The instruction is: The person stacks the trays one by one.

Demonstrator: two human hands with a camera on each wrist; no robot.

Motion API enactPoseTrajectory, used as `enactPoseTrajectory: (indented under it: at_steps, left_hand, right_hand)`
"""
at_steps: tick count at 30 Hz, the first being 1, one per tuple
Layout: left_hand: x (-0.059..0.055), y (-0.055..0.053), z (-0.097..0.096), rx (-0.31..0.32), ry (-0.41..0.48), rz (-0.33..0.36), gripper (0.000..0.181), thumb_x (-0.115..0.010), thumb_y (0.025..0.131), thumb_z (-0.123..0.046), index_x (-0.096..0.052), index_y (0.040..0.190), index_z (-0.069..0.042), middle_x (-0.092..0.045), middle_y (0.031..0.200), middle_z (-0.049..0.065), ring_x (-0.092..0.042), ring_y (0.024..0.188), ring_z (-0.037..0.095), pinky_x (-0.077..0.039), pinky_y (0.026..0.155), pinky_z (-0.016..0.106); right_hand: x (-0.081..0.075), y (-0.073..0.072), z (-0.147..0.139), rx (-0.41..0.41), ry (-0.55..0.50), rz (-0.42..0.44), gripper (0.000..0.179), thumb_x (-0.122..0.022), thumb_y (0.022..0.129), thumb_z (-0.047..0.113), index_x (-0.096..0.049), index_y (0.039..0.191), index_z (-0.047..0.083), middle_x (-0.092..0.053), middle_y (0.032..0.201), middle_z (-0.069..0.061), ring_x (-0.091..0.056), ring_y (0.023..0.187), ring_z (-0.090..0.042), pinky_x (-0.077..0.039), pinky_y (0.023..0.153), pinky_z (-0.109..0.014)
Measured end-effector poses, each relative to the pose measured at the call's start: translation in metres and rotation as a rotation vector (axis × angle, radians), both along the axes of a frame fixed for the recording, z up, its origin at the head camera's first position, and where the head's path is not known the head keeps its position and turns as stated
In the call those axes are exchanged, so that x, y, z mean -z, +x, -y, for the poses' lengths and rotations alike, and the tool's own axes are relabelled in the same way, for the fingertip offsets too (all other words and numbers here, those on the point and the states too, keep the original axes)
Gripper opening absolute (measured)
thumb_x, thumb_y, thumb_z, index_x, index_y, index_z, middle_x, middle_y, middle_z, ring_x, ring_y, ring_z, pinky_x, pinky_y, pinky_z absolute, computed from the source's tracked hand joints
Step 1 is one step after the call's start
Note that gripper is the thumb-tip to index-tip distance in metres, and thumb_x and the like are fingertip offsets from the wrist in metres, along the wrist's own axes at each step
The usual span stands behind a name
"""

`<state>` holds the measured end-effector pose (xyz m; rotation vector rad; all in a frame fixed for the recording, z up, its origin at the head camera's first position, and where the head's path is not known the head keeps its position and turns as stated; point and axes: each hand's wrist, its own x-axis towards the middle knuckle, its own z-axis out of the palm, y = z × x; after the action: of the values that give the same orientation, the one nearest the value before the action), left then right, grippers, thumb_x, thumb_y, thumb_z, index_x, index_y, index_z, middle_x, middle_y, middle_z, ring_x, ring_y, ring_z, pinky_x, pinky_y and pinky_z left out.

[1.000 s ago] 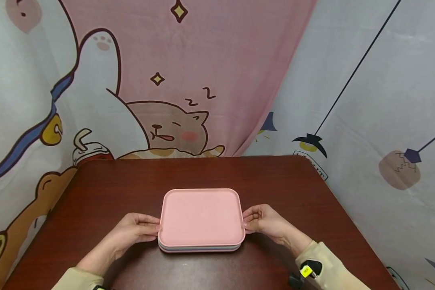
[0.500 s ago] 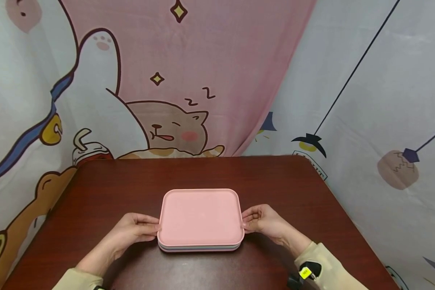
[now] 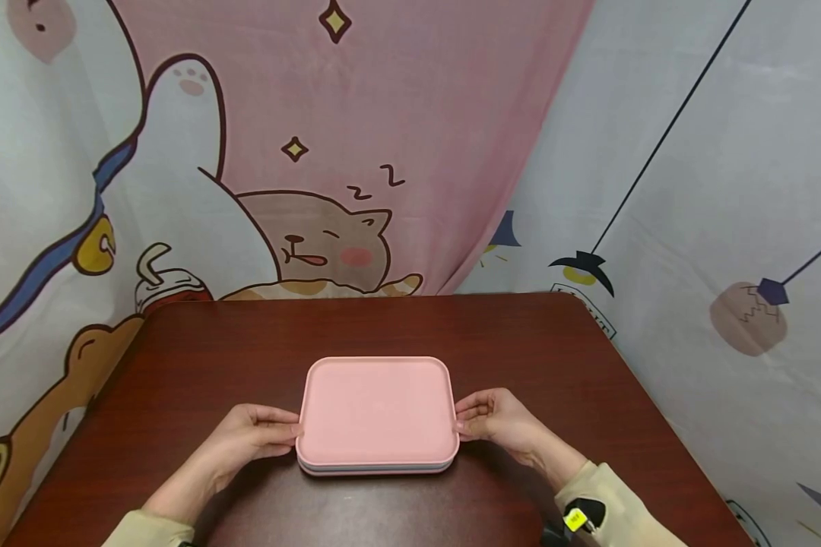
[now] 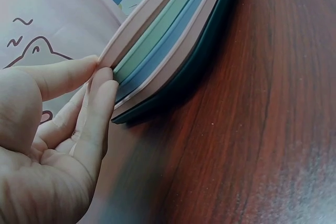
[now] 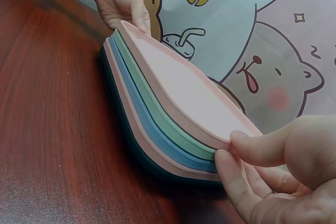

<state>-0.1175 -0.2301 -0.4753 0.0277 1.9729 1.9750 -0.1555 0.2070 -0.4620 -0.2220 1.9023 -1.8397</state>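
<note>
A stack of rectangular trays lies on the table, its topmost a pink tray (image 3: 378, 410). Beneath it the right wrist view shows a green tray (image 5: 152, 98), a blue tray (image 5: 137, 100), another pink tray (image 5: 131, 109) and a dark one (image 5: 116, 98) at the bottom. My left hand (image 3: 253, 434) pinches the top pink tray's left rim, thumb above and fingers (image 4: 100, 103) against the side below. At the opposite short side my right hand (image 3: 502, 425) pinches the same tray, its thumb (image 5: 257, 148) on the rim and a fingertip under it. The trays still sit close together.
The dark red-brown wooden table (image 3: 383, 327) has rounded far corners. A cartoon-printed curtain (image 3: 410, 114) hangs behind it, and a pale cloth (image 3: 711, 167) hangs along the right side. Both sleeves are cream, with a small black device (image 3: 584, 513) on the right wrist.
The whole head view has slid very slightly, carrying everything a few pixels left. Both hands keep the same hold on the top pink tray.
</note>
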Motion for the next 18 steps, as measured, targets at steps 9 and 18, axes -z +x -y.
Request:
enactPoseTrajectory:
  at_steps: [9,18]
  left_hand:
    - [-0.002,0.001,0.001,-0.058,0.0,-0.029,0.042,-0.075,0.098,-0.005,-0.062,0.127,0.021,-0.075,0.112,0.019,-0.074,0.096,0.02,-0.064,0.088,0.039]
    - [-0.016,0.001,-0.014,-0.298,-0.23,-0.278,0.039,-0.081,0.097,-0.015,-0.071,0.128,0.007,-0.075,0.114,0.017,-0.074,0.097,0.014,-0.062,0.082,0.025]
  right_hand:
    - [0.003,0.004,-0.004,0.045,0.028,-0.047,0.038,-0.075,0.093,-0.004,-0.058,0.12,-0.023,-0.073,0.1,-0.02,-0.074,0.089,-0.024,-0.066,0.082,-0.042]
    - [-0.007,0.006,0.001,0.208,0.223,-0.316,0.039,-0.086,0.09,0.009,-0.066,0.117,-0.011,-0.072,0.107,-0.021,-0.074,0.095,-0.03,-0.064,0.076,-0.034]
